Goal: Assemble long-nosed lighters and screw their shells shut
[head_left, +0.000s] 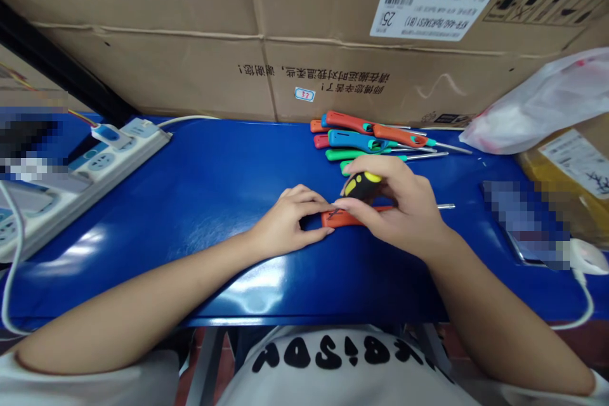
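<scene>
An orange long-necked lighter lies flat on the blue table in front of me, its metal tube pointing right. My left hand pinches the left end of its handle between fingers and thumb. In my right hand is a small screwdriver with a black and yellow handle, held at a slant. Its thin shaft reaches down to the lighter's handle; whether the tip sits in a screw cannot be made out. The right hand covers the middle of the lighter.
Behind my right hand lies a pile of several lighters, among them a blue lighter and a green lighter. A power strip runs along the left. A phone and a plastic bag are at right. A large cardboard box stands behind.
</scene>
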Motion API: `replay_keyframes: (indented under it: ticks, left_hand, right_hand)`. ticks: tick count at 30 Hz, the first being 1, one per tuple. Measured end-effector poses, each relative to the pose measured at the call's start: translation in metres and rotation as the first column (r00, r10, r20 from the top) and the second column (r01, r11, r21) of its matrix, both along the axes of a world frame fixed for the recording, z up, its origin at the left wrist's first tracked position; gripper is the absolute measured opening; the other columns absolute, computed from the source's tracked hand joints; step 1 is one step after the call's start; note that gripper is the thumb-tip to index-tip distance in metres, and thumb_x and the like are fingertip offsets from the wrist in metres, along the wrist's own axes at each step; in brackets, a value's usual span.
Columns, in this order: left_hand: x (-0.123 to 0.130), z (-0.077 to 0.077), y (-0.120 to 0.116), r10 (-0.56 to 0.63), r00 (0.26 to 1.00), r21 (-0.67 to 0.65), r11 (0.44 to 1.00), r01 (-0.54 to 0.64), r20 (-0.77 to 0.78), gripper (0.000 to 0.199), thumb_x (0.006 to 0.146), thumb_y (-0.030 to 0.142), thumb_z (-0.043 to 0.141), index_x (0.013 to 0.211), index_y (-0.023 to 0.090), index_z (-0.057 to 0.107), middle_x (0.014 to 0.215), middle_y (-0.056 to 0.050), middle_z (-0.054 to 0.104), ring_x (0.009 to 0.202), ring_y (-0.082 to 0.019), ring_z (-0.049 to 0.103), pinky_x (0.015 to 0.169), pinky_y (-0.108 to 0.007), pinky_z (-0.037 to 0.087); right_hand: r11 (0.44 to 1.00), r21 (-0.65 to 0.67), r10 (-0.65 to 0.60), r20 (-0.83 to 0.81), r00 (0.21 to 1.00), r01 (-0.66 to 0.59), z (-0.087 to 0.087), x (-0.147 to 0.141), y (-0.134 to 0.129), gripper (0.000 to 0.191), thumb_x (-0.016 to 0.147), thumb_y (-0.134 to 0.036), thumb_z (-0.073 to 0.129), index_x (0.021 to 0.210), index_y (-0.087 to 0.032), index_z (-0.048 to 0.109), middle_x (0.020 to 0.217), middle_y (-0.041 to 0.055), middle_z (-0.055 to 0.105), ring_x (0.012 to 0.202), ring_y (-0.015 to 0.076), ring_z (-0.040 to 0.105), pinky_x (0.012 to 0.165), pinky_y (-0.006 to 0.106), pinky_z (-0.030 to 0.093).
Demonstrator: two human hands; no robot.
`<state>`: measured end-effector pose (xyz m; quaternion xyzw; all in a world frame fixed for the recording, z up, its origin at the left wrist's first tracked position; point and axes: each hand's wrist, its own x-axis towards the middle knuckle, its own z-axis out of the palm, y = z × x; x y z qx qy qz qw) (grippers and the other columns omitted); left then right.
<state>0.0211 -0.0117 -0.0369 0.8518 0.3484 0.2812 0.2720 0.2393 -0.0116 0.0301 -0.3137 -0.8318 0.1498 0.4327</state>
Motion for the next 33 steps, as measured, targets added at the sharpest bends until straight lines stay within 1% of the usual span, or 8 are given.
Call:
replay_keyframes:
  ticks: [3, 7, 10, 15, 21, 24, 29, 33]
  left_hand:
    - [-0.0001, 0.0002, 0.0004, -0.005, 1.000, 0.002, 1.000, 0.005, 0.004, 0.026, 0.089, 0.033, 0.075, 0.112, 0.023, 0.075, 0.110, -0.005, 0.074, 0.104, -0.023, 0.062, 0.094, -0.040, 0.045]
    - [-0.0009, 0.0003, -0.0001, -0.006, 1.000, -0.003, 1.000, 0.006, 0.001, 0.030, 0.089, 0.035, 0.075, 0.117, 0.024, 0.073, 0.111, -0.005, 0.074, 0.106, -0.024, 0.061, 0.096, -0.041, 0.045]
    - [-0.0011, -0.0004, -0.0002, -0.008, 1.000, -0.008, 1.000, 0.008, 0.000, 0.030, 0.089, 0.035, 0.075, 0.117, 0.024, 0.074, 0.112, -0.005, 0.074, 0.108, -0.024, 0.061, 0.097, -0.042, 0.044]
    - [-0.0007, 0.0001, 0.0000, 0.004, 1.000, -0.015, 1.000, -0.005, -0.017, 0.027, 0.088, 0.035, 0.075, 0.114, 0.025, 0.075, 0.111, -0.005, 0.074, 0.106, -0.024, 0.061, 0.094, -0.041, 0.045]
    - [0.0001, 0.0030, -0.0004, 0.005, 1.000, -0.028, 1.000, -0.005, -0.019, 0.019, 0.088, 0.034, 0.075, 0.105, 0.025, 0.076, 0.109, -0.004, 0.074, 0.105, -0.023, 0.062, 0.094, -0.041, 0.045]
    - [0.0000, 0.0028, -0.0003, 0.002, 1.000, -0.028, 1.000, -0.003, -0.012, 0.022, 0.088, 0.034, 0.075, 0.108, 0.024, 0.076, 0.110, -0.005, 0.074, 0.106, -0.024, 0.062, 0.094, -0.041, 0.045]
    - [-0.0006, 0.0010, -0.0001, -0.004, 1.000, -0.024, 1.000, 0.004, -0.013, 0.030, 0.089, 0.036, 0.074, 0.117, 0.025, 0.074, 0.112, -0.005, 0.074, 0.109, -0.025, 0.061, 0.098, -0.043, 0.044]
    - [-0.0008, 0.0000, 0.0000, 0.003, 1.000, -0.013, 1.000, -0.003, -0.009, 0.030, 0.089, 0.036, 0.075, 0.116, 0.025, 0.074, 0.111, -0.005, 0.074, 0.107, -0.025, 0.062, 0.097, -0.042, 0.045]
  right_hand:
    - [0.993, 0.107, -0.054, -0.009, 0.999, 0.054, -0.0043, -0.0002, 0.0020, 0.036, 0.085, -0.034, 0.080, 0.115, -0.027, 0.063, 0.097, 0.0007, 0.073, 0.074, 0.0167, 0.070, 0.060, 0.026, 0.056]
    - [1.000, -0.016, 0.023, -0.006, 1.000, -0.023, -0.0024, 0.0015, -0.0027, 0.044, 0.099, -0.031, 0.058, 0.141, -0.025, 0.051, 0.115, 0.0081, 0.072, 0.094, 0.0217, 0.072, 0.074, 0.033, 0.061]
    - [0.996, -0.037, 0.080, -0.012, 0.997, -0.080, -0.0026, 0.0023, -0.0058, 0.051, 0.099, -0.023, 0.052, 0.149, -0.024, 0.043, 0.125, 0.0103, 0.070, 0.103, 0.0234, 0.071, 0.081, 0.037, 0.062]
    - [0.998, 0.039, 0.055, -0.009, 0.998, -0.055, -0.0093, 0.0001, -0.0025, 0.052, 0.094, -0.022, 0.063, 0.144, -0.031, 0.049, 0.128, 0.0062, 0.070, 0.091, 0.0207, 0.074, 0.072, 0.034, 0.063]
    - [0.978, 0.190, -0.091, 0.002, 0.996, 0.089, -0.0102, -0.0039, 0.0013, 0.041, 0.082, -0.035, 0.083, 0.119, -0.029, 0.065, 0.105, 0.0021, 0.078, 0.084, 0.0216, 0.076, 0.076, 0.033, 0.064]
    - [0.988, 0.148, -0.034, 0.004, 0.999, 0.033, -0.0072, -0.0028, -0.0007, 0.047, 0.086, -0.036, 0.078, 0.129, -0.028, 0.061, 0.112, 0.0042, 0.077, 0.089, 0.0220, 0.076, 0.079, 0.034, 0.063]
    - [0.997, 0.030, 0.068, -0.014, 0.998, -0.067, -0.0043, 0.0013, -0.0051, 0.050, 0.099, -0.024, 0.051, 0.149, -0.025, 0.046, 0.121, 0.0089, 0.072, 0.104, 0.0240, 0.073, 0.082, 0.037, 0.062]
    - [0.992, 0.079, 0.094, 0.006, 0.996, -0.094, -0.0066, 0.0019, -0.0034, 0.051, 0.096, -0.021, 0.055, 0.146, -0.026, 0.047, 0.123, 0.0087, 0.072, 0.095, 0.0227, 0.074, 0.077, 0.037, 0.063]
